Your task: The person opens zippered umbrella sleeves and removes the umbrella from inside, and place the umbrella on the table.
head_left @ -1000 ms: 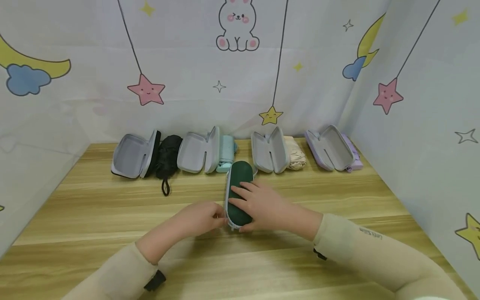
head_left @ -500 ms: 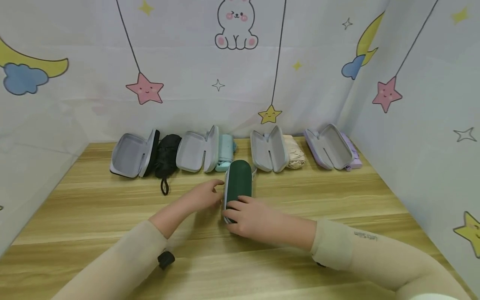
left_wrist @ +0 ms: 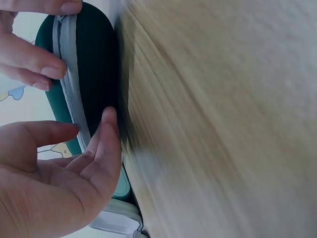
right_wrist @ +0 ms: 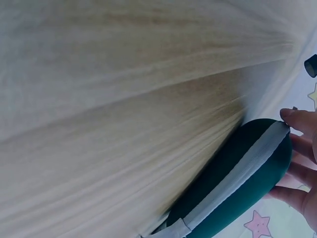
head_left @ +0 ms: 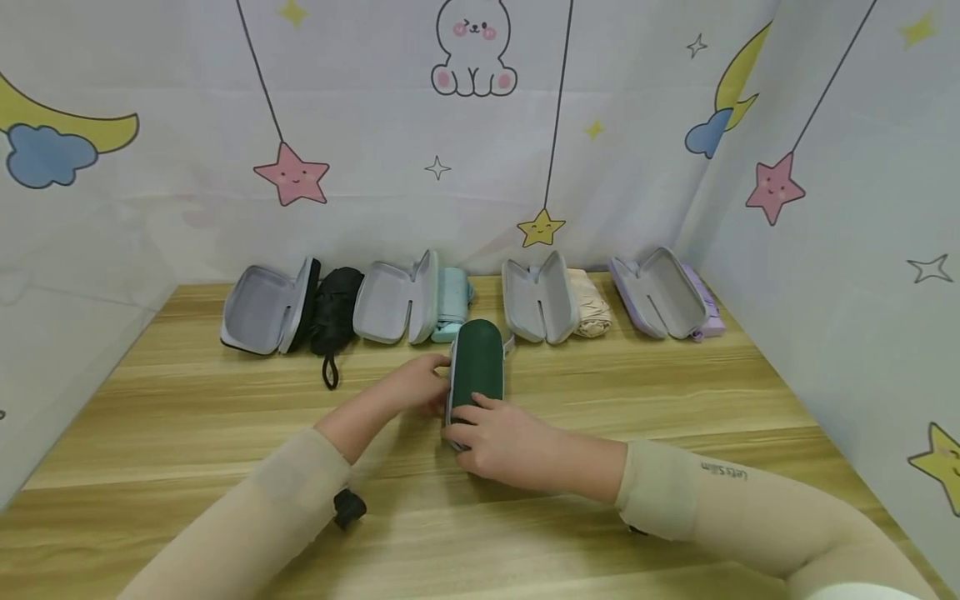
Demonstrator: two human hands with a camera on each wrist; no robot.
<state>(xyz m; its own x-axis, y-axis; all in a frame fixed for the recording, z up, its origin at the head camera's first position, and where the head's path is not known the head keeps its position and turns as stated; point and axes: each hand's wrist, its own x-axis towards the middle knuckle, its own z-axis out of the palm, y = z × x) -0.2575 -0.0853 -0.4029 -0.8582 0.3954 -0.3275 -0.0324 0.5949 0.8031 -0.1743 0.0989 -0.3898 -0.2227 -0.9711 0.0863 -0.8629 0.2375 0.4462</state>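
A dark green zip case (head_left: 480, 362) with a grey zipper band lies closed, lengthwise away from me, at mid-table. My right hand (head_left: 508, 440) grips its near end; the right wrist view shows the thumb at the tip of the case and the fingers (right_wrist: 292, 196) over the top. Against the left flank rests my left hand (head_left: 411, 387). The left wrist view has its thumb near the grey zipper (left_wrist: 74, 94) and its extended fingertips (left_wrist: 109, 115) touching the dark side below. A light strap sticks out at the right of the case's far end.
Along the back stand open grey-lined cases: black (head_left: 262, 312), mint (head_left: 393, 300), pale (head_left: 536, 300) and purple (head_left: 660, 296). Beside them lie folded umbrellas: black (head_left: 336, 312), light blue (head_left: 452, 300), beige (head_left: 588, 304) and purple (head_left: 705, 304). A printed curtain (head_left: 375, 125) rises behind.
My left hand has left the case's near end and moved up along its left side, now touching it. My right hand has slid from the top of the case to its near end.
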